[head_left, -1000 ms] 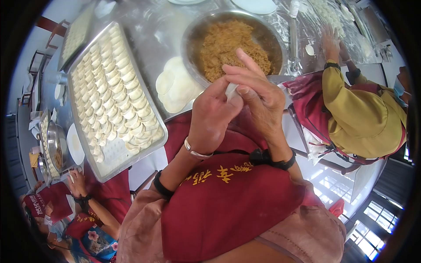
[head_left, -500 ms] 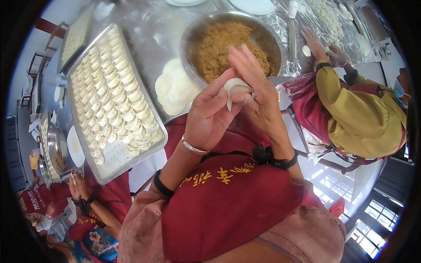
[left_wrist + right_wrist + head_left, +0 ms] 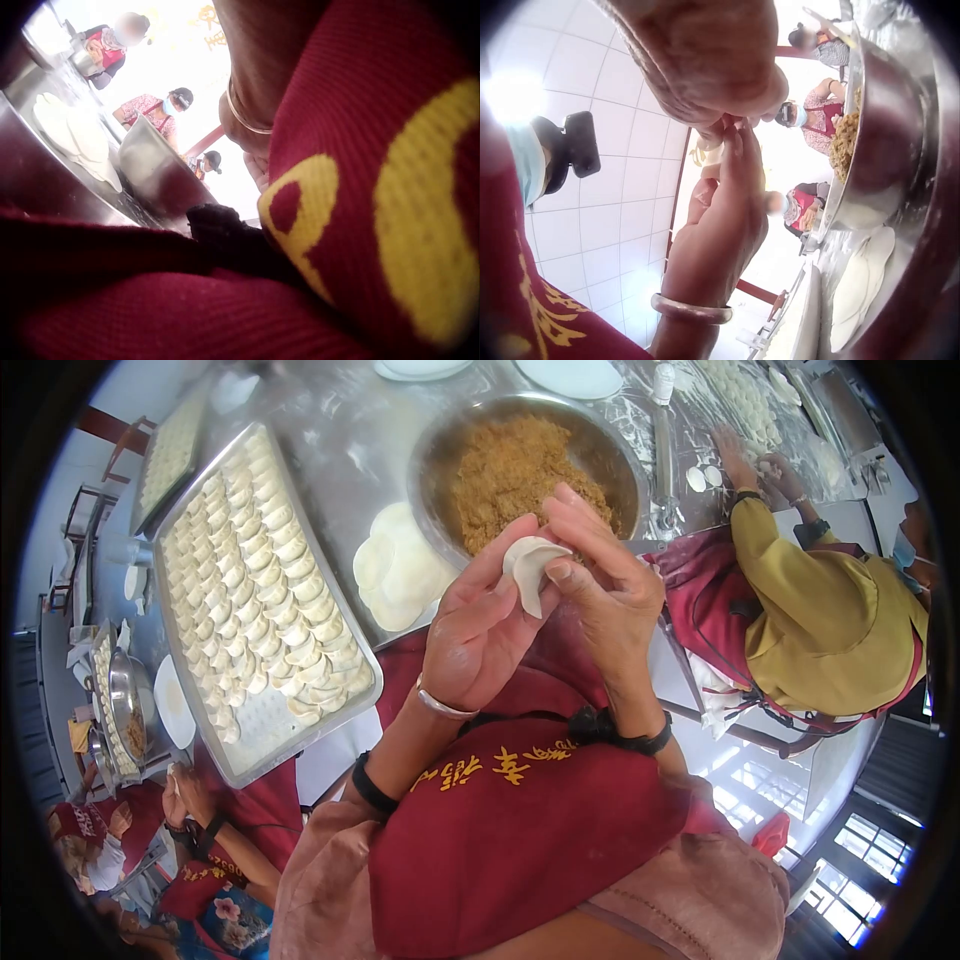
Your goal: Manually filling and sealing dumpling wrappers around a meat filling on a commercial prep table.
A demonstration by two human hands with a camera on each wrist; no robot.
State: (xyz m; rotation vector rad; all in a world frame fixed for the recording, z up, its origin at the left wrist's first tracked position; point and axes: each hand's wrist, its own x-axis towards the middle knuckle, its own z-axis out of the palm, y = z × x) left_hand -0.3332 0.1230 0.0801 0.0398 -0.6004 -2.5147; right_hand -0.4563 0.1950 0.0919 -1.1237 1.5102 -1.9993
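Between the two hands is a folded white dumpling (image 3: pixel 528 572) with a curved edge. My left hand (image 3: pixel 468 640), a silver bangle at its wrist, holds the dumpling's left side between thumb and fingers. From the other side, my right hand (image 3: pixel 612 590) pinches the dough with its thumb against the fingers. Both hands are just in front of a steel bowl (image 3: pixel 430 490) of brown filling (image 3: pixel 525 460). In the right wrist view the fingertips of the left hand (image 3: pixel 724 210) and right hand (image 3: pixel 712 67) meet. Apron cloth blocks much of the left wrist view.
A metal tray (image 3: pixel 245 768) with rows of dumplings stands at left. Overlapping round wrappers (image 3: pixel 400 575) lie between tray and bowl. White plates (image 3: pixel 570 375) are at the back. To the right, a person in a mustard top (image 3: pixel 830 600) works at the floured table.
The hands were pressed together over the dough, then parted enough to show the folded dumpling. The right hand has since shifted slightly right and down, fingers still around it.
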